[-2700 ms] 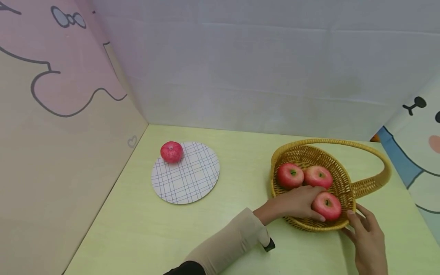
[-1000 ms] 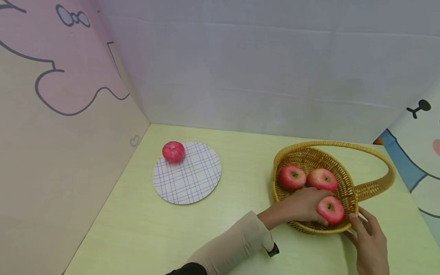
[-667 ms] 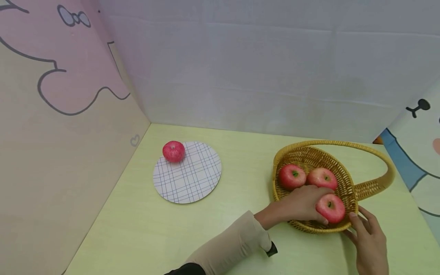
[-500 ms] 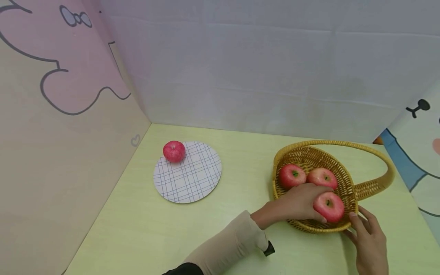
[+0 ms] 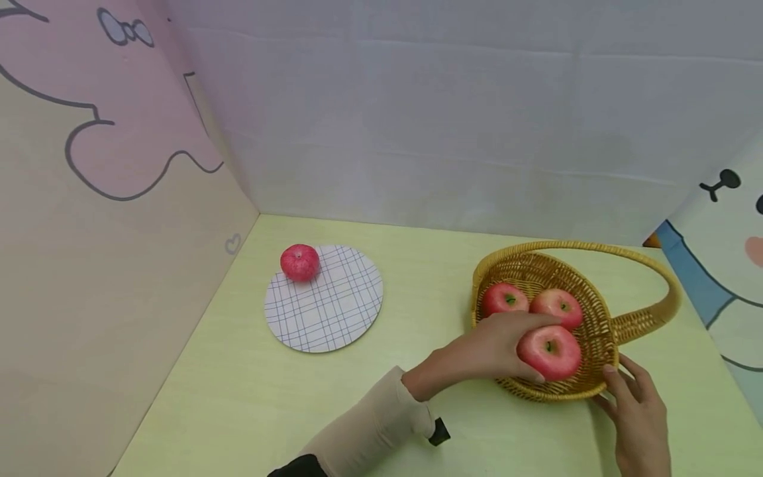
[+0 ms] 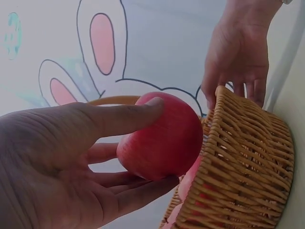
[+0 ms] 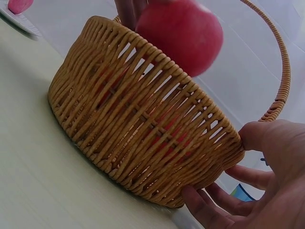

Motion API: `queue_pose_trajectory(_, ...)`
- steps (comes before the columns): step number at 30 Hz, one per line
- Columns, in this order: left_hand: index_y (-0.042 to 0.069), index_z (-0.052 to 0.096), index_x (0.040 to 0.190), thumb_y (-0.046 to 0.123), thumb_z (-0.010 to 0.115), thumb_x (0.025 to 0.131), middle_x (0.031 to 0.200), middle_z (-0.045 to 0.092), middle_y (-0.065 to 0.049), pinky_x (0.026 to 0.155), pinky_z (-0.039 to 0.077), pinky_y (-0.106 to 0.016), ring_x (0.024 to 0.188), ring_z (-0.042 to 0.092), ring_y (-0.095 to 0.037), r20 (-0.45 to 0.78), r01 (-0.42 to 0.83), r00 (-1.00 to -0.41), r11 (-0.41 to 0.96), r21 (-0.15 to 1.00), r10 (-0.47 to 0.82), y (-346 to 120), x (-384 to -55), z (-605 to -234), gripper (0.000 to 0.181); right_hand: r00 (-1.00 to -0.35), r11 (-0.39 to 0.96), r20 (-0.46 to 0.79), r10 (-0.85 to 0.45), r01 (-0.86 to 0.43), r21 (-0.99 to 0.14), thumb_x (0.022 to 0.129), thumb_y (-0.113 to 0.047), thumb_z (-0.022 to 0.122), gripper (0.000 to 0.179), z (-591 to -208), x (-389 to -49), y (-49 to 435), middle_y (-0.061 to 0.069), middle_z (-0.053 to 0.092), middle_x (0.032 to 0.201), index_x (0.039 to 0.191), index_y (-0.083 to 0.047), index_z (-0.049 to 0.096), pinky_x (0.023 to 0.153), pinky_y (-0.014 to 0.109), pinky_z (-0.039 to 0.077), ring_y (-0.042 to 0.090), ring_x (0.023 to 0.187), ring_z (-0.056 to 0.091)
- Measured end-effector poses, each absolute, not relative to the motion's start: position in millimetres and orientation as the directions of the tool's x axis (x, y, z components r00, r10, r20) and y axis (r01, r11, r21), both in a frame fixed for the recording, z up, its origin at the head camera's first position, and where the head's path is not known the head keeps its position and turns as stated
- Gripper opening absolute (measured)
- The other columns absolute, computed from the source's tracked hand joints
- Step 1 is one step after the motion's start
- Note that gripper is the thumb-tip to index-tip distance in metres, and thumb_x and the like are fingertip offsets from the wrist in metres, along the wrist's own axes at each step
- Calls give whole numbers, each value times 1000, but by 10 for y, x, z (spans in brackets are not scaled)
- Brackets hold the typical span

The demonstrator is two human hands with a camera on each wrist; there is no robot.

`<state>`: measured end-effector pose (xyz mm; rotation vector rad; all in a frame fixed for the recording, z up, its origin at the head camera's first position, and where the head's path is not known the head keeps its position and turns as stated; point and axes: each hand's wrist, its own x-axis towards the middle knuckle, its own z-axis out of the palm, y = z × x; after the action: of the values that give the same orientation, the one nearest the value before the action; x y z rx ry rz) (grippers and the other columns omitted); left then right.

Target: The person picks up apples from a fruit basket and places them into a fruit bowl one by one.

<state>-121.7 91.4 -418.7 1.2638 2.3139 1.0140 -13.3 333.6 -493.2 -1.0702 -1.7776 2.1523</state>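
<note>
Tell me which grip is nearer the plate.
Left. The left grip holds an apple over the basket, to the right of the plate; the right grip is farther right, at the basket's near right edge.

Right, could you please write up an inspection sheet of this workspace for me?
Surface: pale, smooth table.
Things in use: wicker basket at the right, with a darker apple and a paler apple lying inside; a held apple over it; checked plate at the left, with a red fruit at its far left edge.
Clutter: nothing seen.
Hands: left hand grips the held apple; right hand holds the basket's near right side, thumb at the rim.
Cables: nothing seen.
Surroundings: plain back wall; cartoon-printed left panel and right panel.
</note>
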Motion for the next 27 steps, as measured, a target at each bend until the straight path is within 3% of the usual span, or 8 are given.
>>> queue_pose_trajectory(9, 29, 48, 155, 32, 86, 86, 148, 58, 16, 104, 44, -12, 133, 53, 4, 116, 570, -594, 315, 759, 796, 574, -1230, -4141, 79, -726, -264, -438, 529, 350, -899, 103, -33, 65, 53, -4914, -142, 3326, -24, 61, 113, 152, -28, 48, 69, 17, 57, -9, 98, 61)
queue_pose_trajectory(16, 25, 55, 149, 26, 90, 82, 144, 60, 13, 102, 48, -14, 124, 55, 4, 159, 537, -605, 252, 805, 780, 370, -1287, -4084, 75, -723, -267, -451, 524, 363, -893, 102, -34, 66, 55, -4898, -143, 3332, -24, 60, 113, 153, -29, 47, 69, 17, 57, -8, 99, 60)
queue_pose_trajectory(27, 25, 53, 153, 16, 91, 81, 140, 60, 11, 98, 56, -22, 123, 57, -2, 94, 322, -636, 152, 934, 766, 58, -1409, -4075, 82, -706, -245, -476, 524, 411, -878, 102, -39, 64, 57, -4881, -170, 3320, -23, 56, 118, 155, -32, 45, 69, 15, 56, -10, 98, 59)
